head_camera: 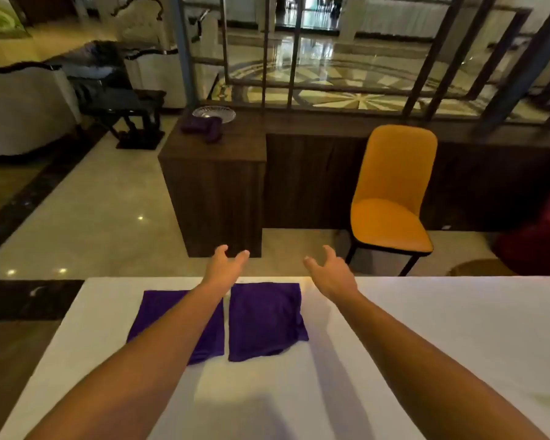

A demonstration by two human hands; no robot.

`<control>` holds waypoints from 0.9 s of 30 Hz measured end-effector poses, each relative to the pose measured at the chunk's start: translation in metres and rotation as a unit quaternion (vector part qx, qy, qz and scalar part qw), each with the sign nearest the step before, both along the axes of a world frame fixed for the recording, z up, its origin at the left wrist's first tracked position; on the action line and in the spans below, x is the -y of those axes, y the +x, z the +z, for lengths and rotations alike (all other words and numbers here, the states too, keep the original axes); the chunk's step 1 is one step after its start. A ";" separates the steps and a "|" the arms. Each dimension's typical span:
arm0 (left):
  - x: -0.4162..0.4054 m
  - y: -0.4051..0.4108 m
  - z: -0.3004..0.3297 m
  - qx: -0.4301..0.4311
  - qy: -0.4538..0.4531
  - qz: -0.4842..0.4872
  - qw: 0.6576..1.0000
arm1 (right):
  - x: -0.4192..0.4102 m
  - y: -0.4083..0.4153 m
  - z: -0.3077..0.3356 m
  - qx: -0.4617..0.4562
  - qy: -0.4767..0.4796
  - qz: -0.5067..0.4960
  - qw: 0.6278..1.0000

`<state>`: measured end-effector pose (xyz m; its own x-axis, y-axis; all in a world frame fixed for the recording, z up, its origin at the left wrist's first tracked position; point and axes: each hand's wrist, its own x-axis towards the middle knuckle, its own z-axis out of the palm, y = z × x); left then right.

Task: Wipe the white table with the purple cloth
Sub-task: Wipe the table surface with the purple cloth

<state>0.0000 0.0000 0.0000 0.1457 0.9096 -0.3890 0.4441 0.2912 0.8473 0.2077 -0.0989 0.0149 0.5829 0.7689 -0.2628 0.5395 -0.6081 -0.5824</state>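
Two folded purple cloths lie side by side on the white table (pixel 426 344) near its far edge. The right purple cloth (pixel 265 322) shows in full. The left purple cloth (pixel 154 312) is partly covered by my left forearm. My left hand (pixel 224 265) is stretched out past the table's far edge, above and beyond the cloths, fingers apart and holding nothing. My right hand (pixel 329 271) reaches out the same way, to the right of the right cloth, open and empty. Neither hand touches a cloth.
An orange chair (pixel 391 198) stands beyond the table at the right. A dark wooden cabinet (pixel 216 192) stands straight ahead with a glass dish (pixel 215 114) and more purple cloth (pixel 204 127) on top. A red seat (pixel 540 239) sits at far right. Glossy tiled floor lies to the left.
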 end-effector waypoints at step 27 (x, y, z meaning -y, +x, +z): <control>0.187 -0.061 0.015 0.183 -0.099 -0.011 0.978 | 0.196 -0.057 -0.005 -0.442 0.171 -0.131 0.871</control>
<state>-0.0606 -0.1873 0.0150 0.3272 0.8165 -0.4756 0.1293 0.4599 0.8785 0.1509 -0.2945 0.0097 0.4357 0.7617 -0.4795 -0.3423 -0.3525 -0.8710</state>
